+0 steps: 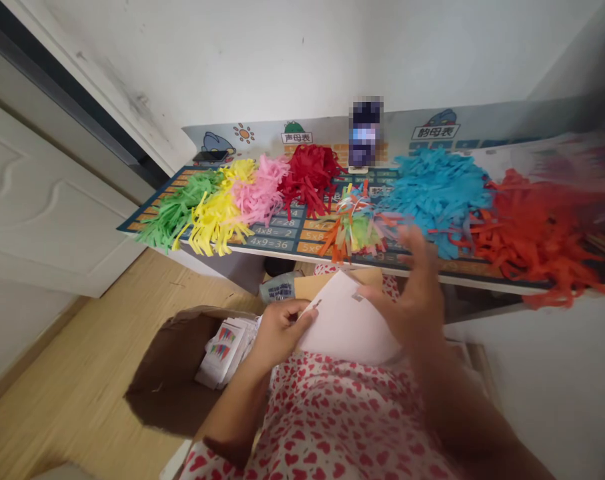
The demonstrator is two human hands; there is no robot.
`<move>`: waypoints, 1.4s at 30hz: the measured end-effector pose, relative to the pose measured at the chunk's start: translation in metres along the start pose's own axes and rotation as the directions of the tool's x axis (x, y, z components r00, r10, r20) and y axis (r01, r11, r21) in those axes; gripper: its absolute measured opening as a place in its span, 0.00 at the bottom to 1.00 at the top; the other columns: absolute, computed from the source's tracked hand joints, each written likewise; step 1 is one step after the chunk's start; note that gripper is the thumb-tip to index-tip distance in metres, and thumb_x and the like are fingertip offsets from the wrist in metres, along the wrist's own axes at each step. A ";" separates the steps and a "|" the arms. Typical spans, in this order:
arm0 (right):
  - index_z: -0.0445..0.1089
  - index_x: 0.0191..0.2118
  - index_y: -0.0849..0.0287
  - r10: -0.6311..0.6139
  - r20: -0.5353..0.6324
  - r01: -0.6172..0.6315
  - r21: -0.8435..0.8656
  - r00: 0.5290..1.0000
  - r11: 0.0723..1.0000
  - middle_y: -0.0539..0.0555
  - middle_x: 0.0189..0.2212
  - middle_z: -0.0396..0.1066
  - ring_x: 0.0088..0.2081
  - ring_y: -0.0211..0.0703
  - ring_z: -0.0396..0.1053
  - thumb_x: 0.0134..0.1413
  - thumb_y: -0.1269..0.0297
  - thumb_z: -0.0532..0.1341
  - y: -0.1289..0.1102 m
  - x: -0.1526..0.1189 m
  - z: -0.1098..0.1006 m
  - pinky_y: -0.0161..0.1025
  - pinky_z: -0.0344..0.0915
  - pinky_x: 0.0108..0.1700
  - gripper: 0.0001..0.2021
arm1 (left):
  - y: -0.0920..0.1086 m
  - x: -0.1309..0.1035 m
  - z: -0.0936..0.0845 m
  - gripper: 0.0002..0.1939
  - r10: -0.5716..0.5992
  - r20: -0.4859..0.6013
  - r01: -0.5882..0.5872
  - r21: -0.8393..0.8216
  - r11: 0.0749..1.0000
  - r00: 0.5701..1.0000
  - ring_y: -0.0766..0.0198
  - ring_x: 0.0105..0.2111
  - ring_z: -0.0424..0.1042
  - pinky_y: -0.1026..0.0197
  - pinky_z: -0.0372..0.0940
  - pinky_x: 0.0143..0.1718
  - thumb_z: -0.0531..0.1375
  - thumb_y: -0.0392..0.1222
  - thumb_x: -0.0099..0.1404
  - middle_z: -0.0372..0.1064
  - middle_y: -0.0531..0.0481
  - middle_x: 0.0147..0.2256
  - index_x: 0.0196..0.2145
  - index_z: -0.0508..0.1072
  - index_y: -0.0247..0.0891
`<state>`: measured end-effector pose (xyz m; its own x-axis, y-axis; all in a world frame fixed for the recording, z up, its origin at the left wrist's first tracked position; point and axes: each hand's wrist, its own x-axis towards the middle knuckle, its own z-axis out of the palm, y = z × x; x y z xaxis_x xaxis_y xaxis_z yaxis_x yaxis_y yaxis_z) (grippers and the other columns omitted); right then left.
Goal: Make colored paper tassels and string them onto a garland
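Over my heart-print lap [327, 407], below the bench [295, 233], my left hand [281, 333] pinches the white paper [345, 323] by its edge, best kept light and steady; my right hand [416, 293] spreads wide, though blur hides whether its thumb touches.

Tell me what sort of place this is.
Probably a room in a home, with a study desk serving as a work surface. The desk mat printed with multiplication sums, the white panelled door and the cardboard box on the wood-look floor suggest it.
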<state>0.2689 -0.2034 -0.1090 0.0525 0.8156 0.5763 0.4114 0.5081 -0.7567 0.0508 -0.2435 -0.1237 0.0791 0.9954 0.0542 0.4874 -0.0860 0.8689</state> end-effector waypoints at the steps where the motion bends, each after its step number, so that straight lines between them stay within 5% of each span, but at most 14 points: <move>1: 0.64 0.61 0.50 -0.016 -0.080 0.017 0.010 0.997 1.000 0.60 0.61 0.62 0.62 0.61 0.60 0.48 0.59 0.70 -0.003 -0.007 -0.002 0.57 0.64 0.57 0.33 | -0.002 -0.001 0.004 0.14 -0.021 -0.041 0.021 -0.019 1.000 0.999 0.65 0.26 0.68 0.66 0.60 0.28 0.60 0.46 0.64 0.73 0.52 0.25 0.27 0.78 0.36; 3: 0.74 0.47 0.50 0.014 -0.088 -0.002 0.140 0.996 0.990 0.59 0.53 0.69 0.56 0.58 0.66 0.53 0.63 0.67 -0.009 -0.026 -0.003 0.55 0.68 0.53 0.14 | -0.006 -0.003 0.014 0.13 -0.057 -0.112 0.054 -0.035 0.998 0.992 0.65 0.26 0.69 0.66 0.60 0.28 0.60 0.47 0.64 0.75 0.51 0.26 0.29 0.79 0.36; 5: 0.76 0.36 0.52 0.128 0.042 -0.134 0.264 0.991 0.955 0.55 0.38 0.75 0.42 0.49 0.73 0.55 0.66 0.64 -0.011 -0.042 0.004 0.45 0.72 0.42 0.03 | -0.008 -0.005 0.024 0.14 -0.071 -0.157 0.069 -0.019 0.997 0.985 0.64 0.26 0.68 0.65 0.60 0.28 0.60 0.47 0.64 0.75 0.50 0.26 0.29 0.80 0.36; 9: 0.77 0.32 0.55 0.447 0.197 -0.486 0.243 0.872 0.840 0.51 0.29 0.76 0.29 0.41 0.71 0.53 0.63 0.64 -0.002 -0.060 0.022 0.37 0.69 0.32 0.04 | -0.012 -0.007 0.043 0.14 -0.065 -0.195 0.065 -0.008 0.998 0.979 0.63 0.28 0.70 0.64 0.62 0.30 0.60 0.47 0.65 0.77 0.49 0.29 0.31 0.81 0.37; 13: 0.77 0.34 0.57 0.580 0.187 -0.610 0.248 0.793 0.753 0.53 0.30 0.77 0.29 0.41 0.72 0.51 0.59 0.65 0.009 -0.065 0.029 0.37 0.69 0.33 0.08 | -0.012 -0.007 0.054 0.13 -0.050 -0.228 0.048 -0.015 0.999 0.972 0.62 0.30 0.72 0.63 0.64 0.32 0.60 0.48 0.65 0.78 0.49 0.31 0.32 0.81 0.37; 19: 0.71 0.48 0.58 0.608 0.164 -0.622 0.344 0.777 0.703 0.49 0.28 0.75 0.27 0.37 0.69 0.49 0.60 0.67 0.011 -0.070 0.031 0.35 0.67 0.31 0.20 | -0.007 -0.007 0.057 0.13 -0.023 -0.237 0.027 0.013 1.000 0.971 0.62 0.30 0.73 0.62 0.64 0.32 0.59 0.47 0.66 0.78 0.49 0.30 0.33 0.81 0.38; 37: 0.68 0.43 0.58 0.579 0.008 -0.560 0.265 0.815 0.785 0.49 0.28 0.74 0.27 0.37 0.70 0.49 0.61 0.67 0.004 -0.068 0.041 0.36 0.69 0.33 0.16 | 0.006 -0.014 0.059 0.12 0.068 -0.269 -0.041 0.104 0.994 0.961 0.63 0.28 0.72 0.63 0.65 0.32 0.58 0.44 0.66 0.77 0.51 0.28 0.32 0.81 0.39; 42: 0.64 0.37 0.56 0.557 -0.004 -0.555 0.090 0.830 0.827 0.43 0.23 0.63 0.23 0.35 0.62 0.43 0.58 0.70 0.024 -0.069 0.034 0.34 0.62 0.29 0.18 | 0.006 -0.020 0.054 0.13 0.075 -0.264 -0.040 0.135 0.990 0.962 0.62 0.29 0.74 0.63 0.65 0.33 0.58 0.45 0.66 0.78 0.50 0.29 0.32 0.81 0.39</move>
<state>0.2441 -0.2385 -0.1773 0.2760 0.9594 0.0579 0.2288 -0.0071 -0.9735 0.0996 -0.2662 -0.1459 -0.1166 0.9620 0.2471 0.5968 -0.1310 0.7916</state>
